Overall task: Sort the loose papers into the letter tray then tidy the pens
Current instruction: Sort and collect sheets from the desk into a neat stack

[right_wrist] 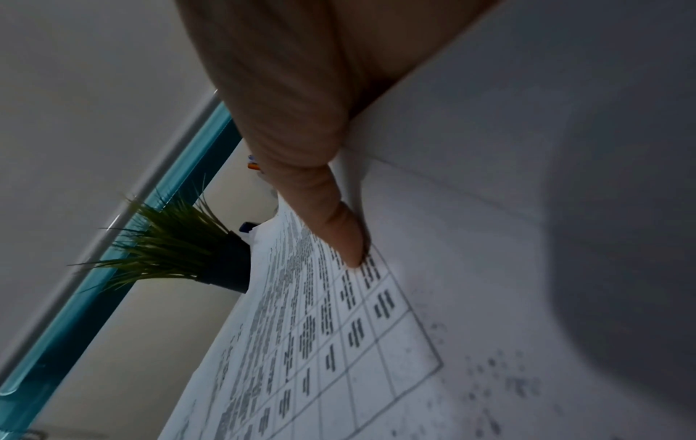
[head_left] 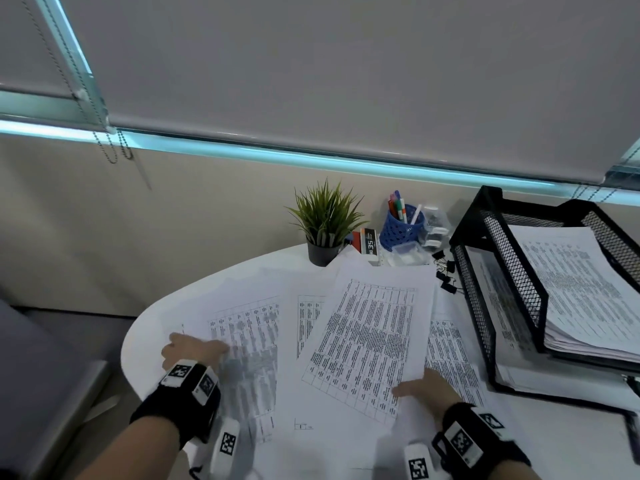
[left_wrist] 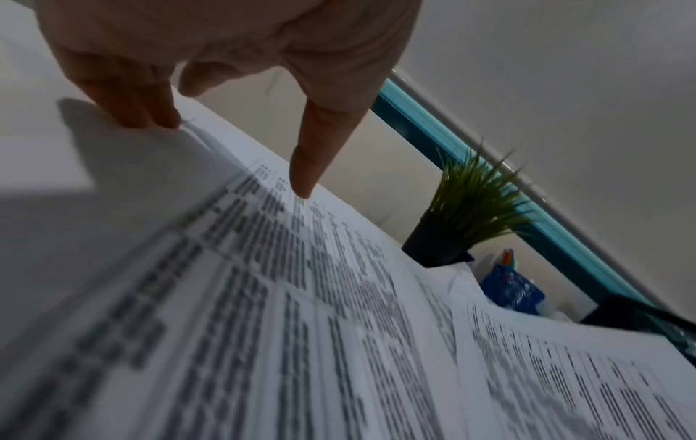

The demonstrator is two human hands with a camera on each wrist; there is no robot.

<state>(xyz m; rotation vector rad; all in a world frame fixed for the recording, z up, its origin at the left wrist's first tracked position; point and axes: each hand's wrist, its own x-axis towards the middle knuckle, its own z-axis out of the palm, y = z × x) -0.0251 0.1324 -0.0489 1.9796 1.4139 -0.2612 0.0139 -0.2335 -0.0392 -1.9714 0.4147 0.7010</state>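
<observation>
I see left hand (head_left: pixel 194 351) flat, fingers straight, pinning a sheet (head_left: pixel 242 341) | right hand (head_left: pixel 427 386) pinching top sheet (head_left: pixel 370 341) — likely lifting it toward the letter tray (head_left: pixel 485 271).

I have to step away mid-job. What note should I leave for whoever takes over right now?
Left hand: fingertips pressing the left sheet, holding nothing.
Right hand: thumb on the top sheet, fingers apparently under its corner.
Loose papers lie spread over the table. The letter tray on the right already holds stacks.
Pens stand in the blue cup.
Left: file the spread sheets, then tidy the pens.
</observation>
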